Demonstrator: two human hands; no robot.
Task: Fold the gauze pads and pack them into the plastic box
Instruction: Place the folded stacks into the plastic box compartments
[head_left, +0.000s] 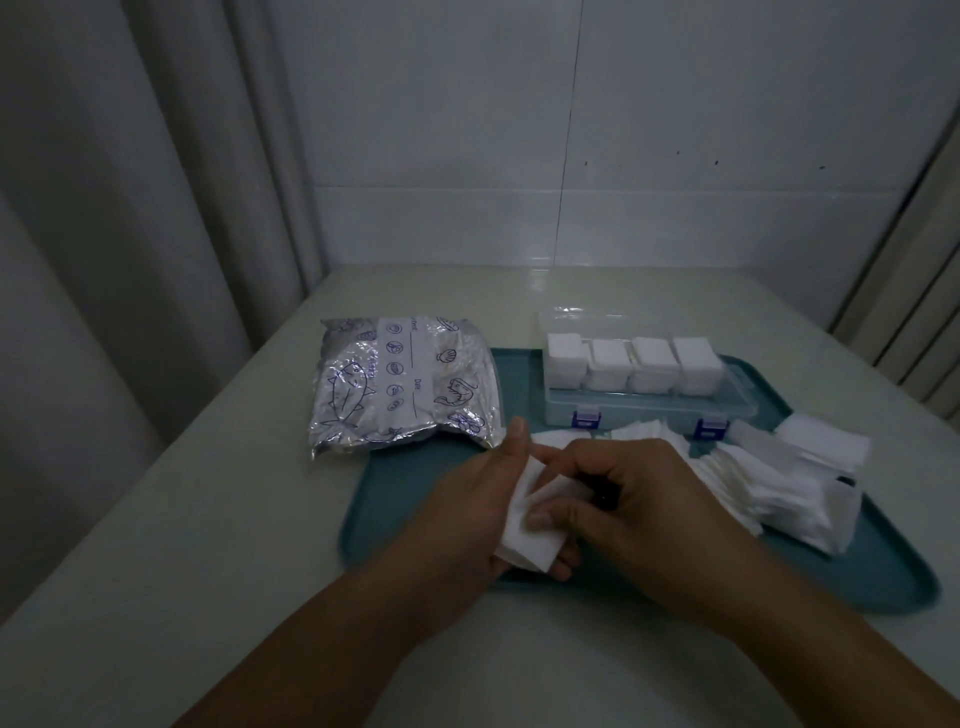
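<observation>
**Both hands on one gauze pad above the tray**

Head view: pale tiled wall (675, 130) behind, grey curtain (130, 182) hanging on the left, and a light tabletop (156, 519) running up to the corner. On that tabletop sits a teal tray (374, 519), and everything is happening over it.

Centre stage, the left hand (467, 514) cradles a white gauze pad (524, 535) from below, thumb up along the pad's left edge, fingertips peeking out underneath. The right hand (628, 499) comes in from the other side, its fingers curled, thumb pressing on the pad's face and forefinger reaching across its top edge. So both hands grip the same pad, held just above the tray's near half.

Right of the hands, a loose heap of gauze pads (779, 483) sprawls across the tray's right side and spills over its far right rim. Behind that, at the tray's back edge, the clear plastic box (649, 400) stands with blue latches (586, 418) facing us, and four neat white stacks of folded gauze (634, 364) fill its back row, standing higher than the box wall. Its front strip looks bare.

Over on the left, a shiny silver bag (405, 384) printed with blue drawings lies on the table, its right edge overlapping the tray's far left corner.
</observation>
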